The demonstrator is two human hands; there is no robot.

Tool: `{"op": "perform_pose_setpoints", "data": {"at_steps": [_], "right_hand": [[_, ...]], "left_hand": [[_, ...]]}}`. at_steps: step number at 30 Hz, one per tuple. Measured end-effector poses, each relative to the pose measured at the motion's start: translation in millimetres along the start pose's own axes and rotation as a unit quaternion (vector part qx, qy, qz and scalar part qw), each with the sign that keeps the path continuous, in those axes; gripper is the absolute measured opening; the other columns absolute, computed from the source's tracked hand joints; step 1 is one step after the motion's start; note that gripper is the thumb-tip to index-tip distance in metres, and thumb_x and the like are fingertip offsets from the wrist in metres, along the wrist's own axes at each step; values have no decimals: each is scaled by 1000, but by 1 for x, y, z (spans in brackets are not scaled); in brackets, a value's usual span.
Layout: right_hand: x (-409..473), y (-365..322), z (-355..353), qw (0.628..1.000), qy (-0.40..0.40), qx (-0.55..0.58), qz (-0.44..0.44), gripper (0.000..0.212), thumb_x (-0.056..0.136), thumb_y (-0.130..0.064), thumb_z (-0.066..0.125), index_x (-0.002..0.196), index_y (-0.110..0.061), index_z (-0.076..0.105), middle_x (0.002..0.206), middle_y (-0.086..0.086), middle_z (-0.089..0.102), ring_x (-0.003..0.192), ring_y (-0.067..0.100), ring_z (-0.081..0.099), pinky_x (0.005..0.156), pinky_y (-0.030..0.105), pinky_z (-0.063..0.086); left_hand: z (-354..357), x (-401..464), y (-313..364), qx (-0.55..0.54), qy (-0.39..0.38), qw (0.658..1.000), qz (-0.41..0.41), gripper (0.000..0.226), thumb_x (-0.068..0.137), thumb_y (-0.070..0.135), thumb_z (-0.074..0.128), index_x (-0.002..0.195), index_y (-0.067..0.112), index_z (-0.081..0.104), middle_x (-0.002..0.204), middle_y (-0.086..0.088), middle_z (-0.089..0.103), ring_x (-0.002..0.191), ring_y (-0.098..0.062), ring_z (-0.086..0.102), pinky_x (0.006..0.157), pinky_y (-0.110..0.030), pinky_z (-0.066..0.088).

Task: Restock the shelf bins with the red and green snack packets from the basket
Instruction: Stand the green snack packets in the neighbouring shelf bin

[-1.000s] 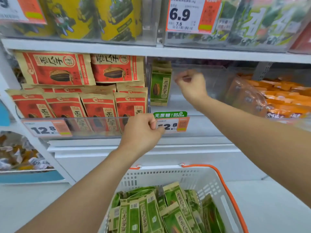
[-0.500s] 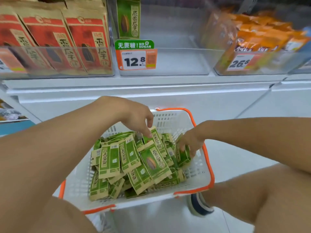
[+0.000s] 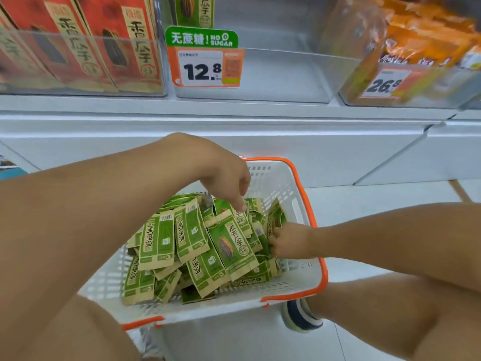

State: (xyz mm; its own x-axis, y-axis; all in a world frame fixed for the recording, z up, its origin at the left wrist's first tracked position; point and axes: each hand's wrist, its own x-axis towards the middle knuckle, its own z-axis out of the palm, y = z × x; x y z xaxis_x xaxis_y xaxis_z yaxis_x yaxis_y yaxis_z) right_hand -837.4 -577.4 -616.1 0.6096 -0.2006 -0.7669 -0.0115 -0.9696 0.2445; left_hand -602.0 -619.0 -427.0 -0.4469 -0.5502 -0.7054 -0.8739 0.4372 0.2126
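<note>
A white basket with an orange rim [image 3: 307, 194] stands on the floor, filled with several green snack packets [image 3: 231, 243]. My left hand [image 3: 223, 175] hovers over the pile, fingers pointing down, one fingertip touching a packet's top edge. My right hand [image 3: 291, 241] reaches in from the right and grips a green packet [image 3: 276, 217] that stands tilted against the basket's right wall. Above, a clear shelf bin [image 3: 273, 71] with a 12.8 price tag [image 3: 205, 63] holds one green packet [image 3: 194, 10] at its left. Red packets [image 3: 86, 43] fill the bin to its left.
A bin of orange packets [image 3: 416, 48] with a 26.8 tag sits at the upper right. A white shelf ledge [image 3: 234, 118] runs above the basket. My knees and a dark shoe [image 3: 299, 316] are close to the basket's near side.
Both hands came down from the shelf bin into the basket as the view dropped. Since half a second ago my right hand has closed round a packet at the right wall.
</note>
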Motion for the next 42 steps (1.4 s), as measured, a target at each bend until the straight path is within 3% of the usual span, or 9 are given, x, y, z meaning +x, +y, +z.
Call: {"op": "perform_pose_setpoints", "data": {"at_steps": [4,6,10,13,18,24,28,37,42], "right_hand": [[-11,46,-30,984,63,133,97,13,90,-7,63,98,-16,69,94,3,70,82,24,69,65,33,52],[-33,82,-61,935,129,258,206,8,95,-13,57,96,-18,63,89,-2,65,86,23,63,68,30,42],[-95,132,-124,716,250,549,350,16,96,-18,64,82,-12,61,74,-2,65,80,22,69,60,23,46],[-138,136,-164,492,288,747,341,17,101,-12,56,85,-7,57,82,19,74,70,24,74,58,25,60],[-166,130,-191,321,370,804,338,16,101,-6,54,85,-7,55,75,21,70,52,19,69,53,28,61],[-167,133,-199,275,431,822,250,23,90,-17,71,109,-7,62,93,14,75,76,22,74,68,31,62],[-162,132,-203,323,416,827,198,30,86,-7,72,116,-4,68,107,14,75,89,27,72,78,34,62],[-144,141,-207,303,469,806,193,30,82,-2,74,111,2,70,102,17,75,88,34,74,74,40,62],[-141,143,-218,226,494,795,268,22,87,-10,72,108,-3,71,95,16,76,76,26,73,58,32,59]], "left_hand": [[-6,-1,-1,-2,-3,1000,-5,59,90,58,58,139,27,48,105,15,52,102,-15,50,94,-34,42],[-8,-1,-6,2,11,1000,-19,72,86,61,62,146,27,40,129,9,52,116,-19,50,102,-39,42],[-17,-11,-13,-98,56,993,-32,97,75,60,75,151,21,28,145,4,47,129,-23,50,105,-40,44],[-30,-20,-13,-334,177,925,16,62,71,46,84,121,22,56,113,8,64,109,-14,62,87,-27,50],[-48,-29,-12,-588,239,771,46,73,56,46,88,116,16,61,94,-4,76,79,-19,74,67,-33,58],[-49,-32,5,-672,265,686,87,46,78,18,81,120,7,63,100,-9,76,88,-23,75,78,-40,61],[-49,-33,5,-627,374,680,77,45,75,8,84,115,9,63,98,-8,76,85,-24,75,74,-41,62],[-52,-42,-4,-623,407,663,78,43,69,6,87,104,16,64,86,0,78,76,-15,75,65,-33,61],[-49,-44,4,-392,473,789,-9,102,48,56,93,131,30,39,116,13,61,104,-7,60,88,-30,52]]}}
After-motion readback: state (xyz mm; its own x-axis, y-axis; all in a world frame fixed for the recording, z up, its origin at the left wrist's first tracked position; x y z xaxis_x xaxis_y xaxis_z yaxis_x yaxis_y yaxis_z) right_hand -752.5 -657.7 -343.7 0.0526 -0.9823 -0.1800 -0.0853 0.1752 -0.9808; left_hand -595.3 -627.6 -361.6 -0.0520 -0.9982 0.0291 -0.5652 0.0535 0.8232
